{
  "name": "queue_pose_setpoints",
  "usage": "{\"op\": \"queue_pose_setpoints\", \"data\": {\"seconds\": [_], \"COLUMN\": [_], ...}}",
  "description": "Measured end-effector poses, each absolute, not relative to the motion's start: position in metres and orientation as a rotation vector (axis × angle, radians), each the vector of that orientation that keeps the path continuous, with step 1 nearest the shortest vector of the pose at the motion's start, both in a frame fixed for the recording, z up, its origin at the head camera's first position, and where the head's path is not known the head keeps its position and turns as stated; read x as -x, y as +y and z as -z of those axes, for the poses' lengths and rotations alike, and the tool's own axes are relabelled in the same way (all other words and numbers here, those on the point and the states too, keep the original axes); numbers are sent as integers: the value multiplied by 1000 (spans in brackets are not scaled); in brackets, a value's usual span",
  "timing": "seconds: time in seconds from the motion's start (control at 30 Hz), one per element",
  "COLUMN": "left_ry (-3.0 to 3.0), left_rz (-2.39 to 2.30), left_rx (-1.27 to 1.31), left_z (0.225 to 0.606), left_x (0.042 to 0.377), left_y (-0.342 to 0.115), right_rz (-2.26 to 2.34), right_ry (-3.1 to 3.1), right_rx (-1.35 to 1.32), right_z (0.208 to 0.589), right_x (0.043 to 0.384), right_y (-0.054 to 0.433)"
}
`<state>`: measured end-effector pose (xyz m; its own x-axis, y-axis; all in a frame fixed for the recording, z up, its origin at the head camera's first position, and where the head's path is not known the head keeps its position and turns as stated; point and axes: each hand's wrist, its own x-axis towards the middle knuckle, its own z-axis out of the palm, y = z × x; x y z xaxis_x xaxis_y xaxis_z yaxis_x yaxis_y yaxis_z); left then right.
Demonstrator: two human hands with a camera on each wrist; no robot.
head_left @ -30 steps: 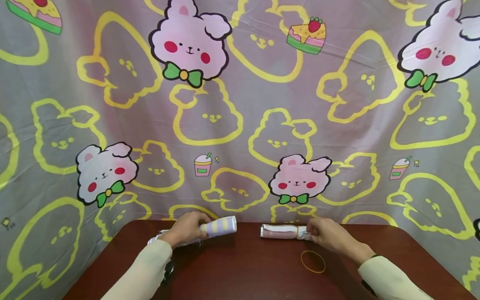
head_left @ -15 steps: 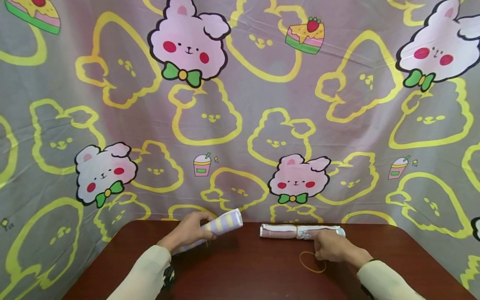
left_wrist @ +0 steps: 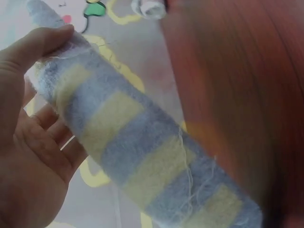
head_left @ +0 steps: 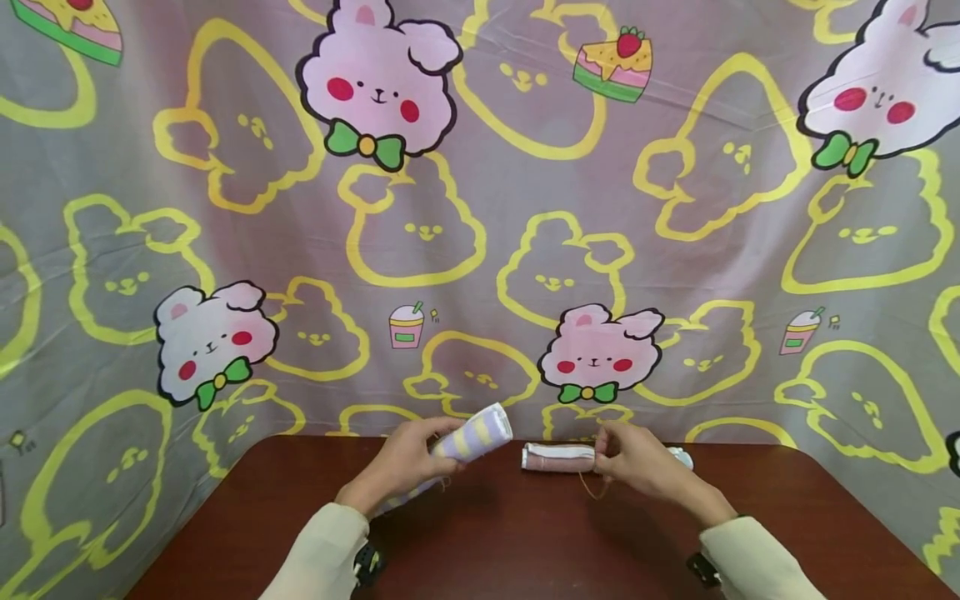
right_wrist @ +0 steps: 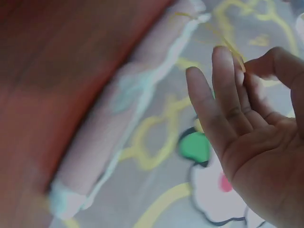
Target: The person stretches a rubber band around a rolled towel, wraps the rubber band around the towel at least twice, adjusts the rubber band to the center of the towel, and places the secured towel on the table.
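My left hand [head_left: 405,462] grips a rolled towel [head_left: 480,433] with purple and yellow stripes, tilted up toward the right. In the left wrist view the thumb lies over the striped towel [left_wrist: 137,133], and loose threads hang from its surface. A thin yellow rubber band [head_left: 592,492] is pinched between the thumb and fingertip of my right hand [head_left: 645,467]. The right wrist view shows the rubber band [right_wrist: 232,50] stretching away from those fingertips. Behind the right hand, a pink rolled towel with a white edge [head_left: 558,458] lies along the table's far side, its middle partly hidden.
The dark red-brown table [head_left: 495,542] has rounded far corners. Right behind it hangs a grey curtain [head_left: 480,333] printed with cartoon rabbits and yellow outlines.
The right hand has picked the rubber band off the table and lifted it before the pink towel. The left hand has raised the striped towel and moved it rightward.
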<state>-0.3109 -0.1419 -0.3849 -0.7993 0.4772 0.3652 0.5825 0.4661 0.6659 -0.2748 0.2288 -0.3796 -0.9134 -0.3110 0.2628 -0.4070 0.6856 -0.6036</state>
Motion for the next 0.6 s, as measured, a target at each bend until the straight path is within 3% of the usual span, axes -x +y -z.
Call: {"op": "queue_pose_setpoints", "data": {"seconds": [0.23, 0.6], "left_ry": [-2518, -2439], "left_rz": [1481, 1593], "left_rx": [952, 935], "left_z": [381, 384], "left_x": [298, 279], "left_y": [-125, -109], "right_rz": [-1145, -1226], "right_ry": [-2543, -2368], "right_rx": [-610, -429], "right_z": [358, 361], "right_x": [268, 257], "right_y": [191, 152]}}
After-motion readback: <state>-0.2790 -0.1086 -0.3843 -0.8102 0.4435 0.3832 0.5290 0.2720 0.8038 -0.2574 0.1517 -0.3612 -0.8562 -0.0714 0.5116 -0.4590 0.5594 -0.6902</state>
